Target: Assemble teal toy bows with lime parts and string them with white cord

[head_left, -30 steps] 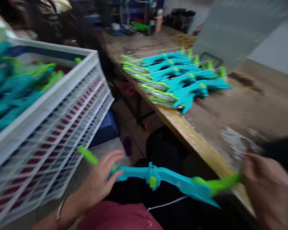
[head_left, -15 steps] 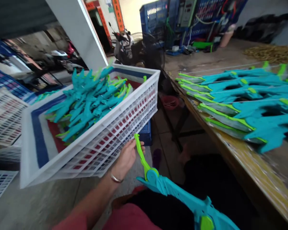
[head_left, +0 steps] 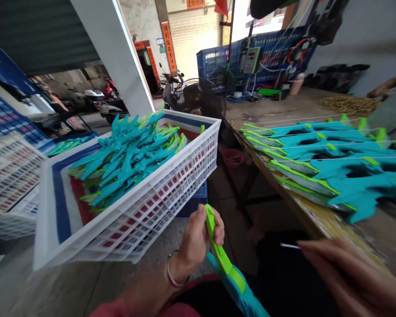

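Note:
My left hand (head_left: 195,240) is closed around the lime-green end of a long teal-and-green plastic piece (head_left: 229,266), whose teal body slants down to the bottom edge over my lap. At the lower right my right hand (head_left: 346,273), somewhat blurred, pinches a short, thin white stick-like thing (head_left: 290,246) between thumb and fingers. The stick's tip points toward the plastic piece, apart from it. Similar teal pieces (head_left: 132,152) are heaped in the white plastic basket (head_left: 158,207) at left. More teal-and-green pieces (head_left: 343,160) lie in a row on the bench at right.
The wooden bench (head_left: 312,215) runs along my right side, with thin white strings stretched over the row. A red basin (head_left: 232,157) sits beneath it. A large fan (head_left: 201,101) stands beyond the basket. At the far right a person's arm (head_left: 391,84) shows near a brown pile (head_left: 346,105).
My left hand has wrapped round the green end, which is turned more upright. The teal body has swung downward. My right hand has come into view with the white stick. The view has tilted up slightly.

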Demonstrator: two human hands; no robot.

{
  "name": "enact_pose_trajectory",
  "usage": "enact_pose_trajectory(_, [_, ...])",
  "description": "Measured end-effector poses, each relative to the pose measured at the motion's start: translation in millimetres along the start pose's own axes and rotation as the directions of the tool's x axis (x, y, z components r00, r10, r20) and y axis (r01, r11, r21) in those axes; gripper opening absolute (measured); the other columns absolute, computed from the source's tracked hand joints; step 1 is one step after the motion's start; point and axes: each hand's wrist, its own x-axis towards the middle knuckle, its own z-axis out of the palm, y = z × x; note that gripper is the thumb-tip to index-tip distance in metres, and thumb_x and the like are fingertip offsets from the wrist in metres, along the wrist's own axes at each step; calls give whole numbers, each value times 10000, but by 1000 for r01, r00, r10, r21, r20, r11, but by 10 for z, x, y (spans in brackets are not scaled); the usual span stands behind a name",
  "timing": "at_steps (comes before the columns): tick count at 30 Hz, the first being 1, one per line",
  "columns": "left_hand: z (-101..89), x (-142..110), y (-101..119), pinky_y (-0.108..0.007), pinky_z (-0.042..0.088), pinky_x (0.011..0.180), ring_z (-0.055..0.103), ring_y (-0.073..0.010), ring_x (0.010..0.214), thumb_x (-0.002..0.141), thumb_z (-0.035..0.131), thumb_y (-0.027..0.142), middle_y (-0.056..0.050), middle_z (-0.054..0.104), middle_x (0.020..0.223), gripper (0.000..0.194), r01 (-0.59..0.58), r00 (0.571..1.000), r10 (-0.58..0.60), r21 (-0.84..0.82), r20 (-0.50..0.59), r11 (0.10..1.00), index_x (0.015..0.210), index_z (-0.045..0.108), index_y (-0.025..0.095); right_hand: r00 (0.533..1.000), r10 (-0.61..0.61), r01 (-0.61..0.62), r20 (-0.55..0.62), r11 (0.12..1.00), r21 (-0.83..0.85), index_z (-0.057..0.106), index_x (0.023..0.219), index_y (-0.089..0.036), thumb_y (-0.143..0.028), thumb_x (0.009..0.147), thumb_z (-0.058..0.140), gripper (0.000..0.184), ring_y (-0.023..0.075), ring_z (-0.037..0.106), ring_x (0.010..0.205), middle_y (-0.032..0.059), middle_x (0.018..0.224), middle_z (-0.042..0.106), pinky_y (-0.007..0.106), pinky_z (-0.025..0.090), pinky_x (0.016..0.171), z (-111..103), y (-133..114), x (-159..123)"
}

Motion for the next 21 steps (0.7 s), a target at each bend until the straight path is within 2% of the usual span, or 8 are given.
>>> enact_pose_trajectory(3, [51, -112, 41, -246, 395, 492, 432, -102, 426, 930, 520, 707, 24, 476, 524, 596, -61, 977, 74, -67, 198, 996, 719, 592, 155, 985, -89, 63, 145, 982, 176, 672, 916, -276, -300, 1022, 567, 151, 154, 658, 653, 35, 803, 645, 216, 540, 525, 176, -377, 230])
enact_pose_trajectory(6, [36, -170, 65, -233, 380, 482, 405, -105, 422, 953, 500, 681, 32, 459, 516, 556, -100, 946, 140, -150, 294, 984, 777, 604, 164, 980, -136, 90, 146, 955, 282, 635, 894, -226, -171, 1020, 521, 179, 117, 601, 639, 13, 790, 582, 188, 501, 524, 375, -731, 368])
enact_pose_trajectory(8, [18, -194, 68, -230, 374, 483, 393, -109, 427, 949, 501, 685, 38, 443, 510, 542, -91, 930, 152, -192, 334, 977, 787, 588, 175, 976, -162, 112, 142, 944, 309, 643, 922, -217, -126, 1014, 503, 191, 108, 592, 657, 12, 811, 567, 178, 492, 537, 467, -884, 376])
enact_pose_trajectory(13, [10, -239, 54, -211, 342, 464, 392, -108, 439, 932, 506, 713, 30, 453, 514, 562, -66, 899, 166, -249, 404, 966, 767, 562, 179, 962, -199, 125, 185, 929, 348, 619, 903, -202, -94, 1013, 467, 217, 104, 592, 677, 25, 848, 551, 177, 492, 555, 558, -1008, 269])
enact_pose_trajectory(17, [18, -256, 47, -205, 315, 426, 381, -103, 430, 896, 554, 728, 28, 455, 530, 566, -25, 906, 135, -268, 401, 963, 759, 564, 178, 953, -214, 144, 212, 941, 306, 597, 922, -208, -105, 1013, 441, 208, 115, 567, 644, 30, 851, 540, 201, 481, 528, 588, -1031, 198])
enact_pose_trajectory(21, [12, -267, 42, -208, 289, 408, 378, -98, 419, 901, 547, 721, 26, 440, 541, 571, -34, 906, 136, -251, 401, 967, 739, 556, 173, 951, -227, 160, 212, 943, 290, 596, 984, -202, -106, 1009, 446, 180, 109, 542, 605, 26, 853, 525, 196, 459, 487, 607, -1056, 173])
